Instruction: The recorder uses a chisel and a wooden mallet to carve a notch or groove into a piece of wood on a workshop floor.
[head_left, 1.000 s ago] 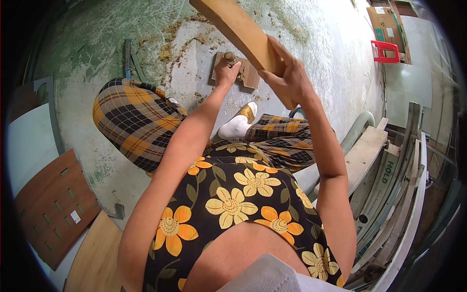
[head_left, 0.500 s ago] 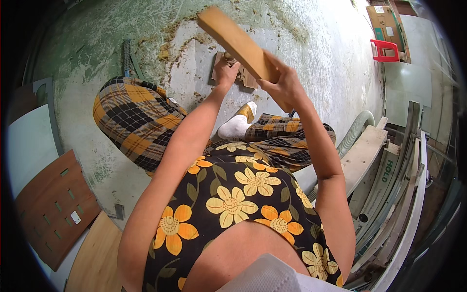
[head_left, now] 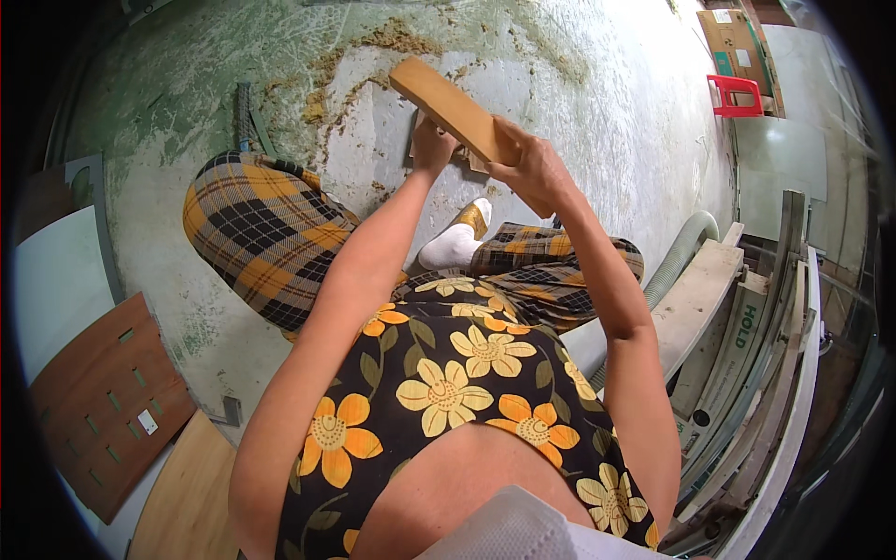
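My right hand (head_left: 543,168) is closed around the lower part of a thick, flat-sided wooden bar (head_left: 453,105). The bar slants up and to the left, its far end passing over my left hand (head_left: 432,149). That hand is closed low over some pieces of wood (head_left: 474,165) on the floor, between my legs. What its fingers grip is mostly covered by the bar. Only edges of the wood pieces show around the hand and bar.
Wood shavings (head_left: 397,37) litter the concrete floor (head_left: 644,140). A dark long tool (head_left: 244,117) lies beyond my left knee. Slotted brown board (head_left: 112,401) and pale panels are at left. Stacked boards (head_left: 737,364), a grey hose (head_left: 686,247) and a red stool (head_left: 735,95) are at right.
The wooden bar has come down, its far end lower and nearer my left hand, hiding the round-ended thing seen there before. My left hand has stayed nearly in place.
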A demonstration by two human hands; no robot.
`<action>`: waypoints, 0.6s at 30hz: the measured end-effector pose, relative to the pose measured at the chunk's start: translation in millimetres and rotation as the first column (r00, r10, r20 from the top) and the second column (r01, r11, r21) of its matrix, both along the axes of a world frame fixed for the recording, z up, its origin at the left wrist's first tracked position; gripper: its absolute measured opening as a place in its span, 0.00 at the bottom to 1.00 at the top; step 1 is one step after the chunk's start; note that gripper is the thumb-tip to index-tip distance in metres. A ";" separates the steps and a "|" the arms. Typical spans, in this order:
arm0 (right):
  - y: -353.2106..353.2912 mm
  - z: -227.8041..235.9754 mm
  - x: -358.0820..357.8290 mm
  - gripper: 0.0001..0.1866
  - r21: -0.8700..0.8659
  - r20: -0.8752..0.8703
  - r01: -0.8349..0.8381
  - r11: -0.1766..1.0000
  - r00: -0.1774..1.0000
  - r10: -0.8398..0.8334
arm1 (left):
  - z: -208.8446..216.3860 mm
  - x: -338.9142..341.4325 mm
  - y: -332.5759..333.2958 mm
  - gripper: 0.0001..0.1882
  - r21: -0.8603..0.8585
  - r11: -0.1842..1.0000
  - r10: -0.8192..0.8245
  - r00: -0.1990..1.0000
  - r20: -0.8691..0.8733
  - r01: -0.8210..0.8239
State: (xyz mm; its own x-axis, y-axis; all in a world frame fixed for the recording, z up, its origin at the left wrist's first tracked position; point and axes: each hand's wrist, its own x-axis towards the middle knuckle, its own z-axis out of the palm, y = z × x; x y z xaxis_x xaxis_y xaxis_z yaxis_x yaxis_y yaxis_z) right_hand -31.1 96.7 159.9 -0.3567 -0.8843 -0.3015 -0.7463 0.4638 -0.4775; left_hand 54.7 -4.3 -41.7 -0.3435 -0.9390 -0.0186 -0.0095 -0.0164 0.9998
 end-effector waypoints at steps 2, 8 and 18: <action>-16.3 22.1 10.0 0.40 0.044 -0.030 -0.016 0.999 0.999 0.017 | -2.6 0.6 -3.2 0.18 0.042 0.999 0.002 0.997 0.074 -0.005; -14.7 40.0 16.0 0.41 -0.327 0.188 0.095 0.940 0.982 -0.033 | -1.9 1.6 -2.7 0.18 -0.006 1.000 0.012 0.967 0.254 -0.011; -11.7 33.1 16.4 0.39 -0.153 0.171 0.112 0.982 0.982 -0.085 | -6.1 3.0 0.5 0.17 0.014 1.000 0.013 0.980 0.201 -0.016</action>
State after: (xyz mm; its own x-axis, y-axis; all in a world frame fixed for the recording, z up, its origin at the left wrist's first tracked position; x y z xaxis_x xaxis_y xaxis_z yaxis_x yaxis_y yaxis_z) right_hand -14.7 85.1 193.0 -0.4021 -0.8890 -0.2189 -0.6067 0.4378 -0.6635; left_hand 57.8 -3.8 -47.9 -0.3179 -0.9429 -0.1000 -0.2097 -0.0329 0.9772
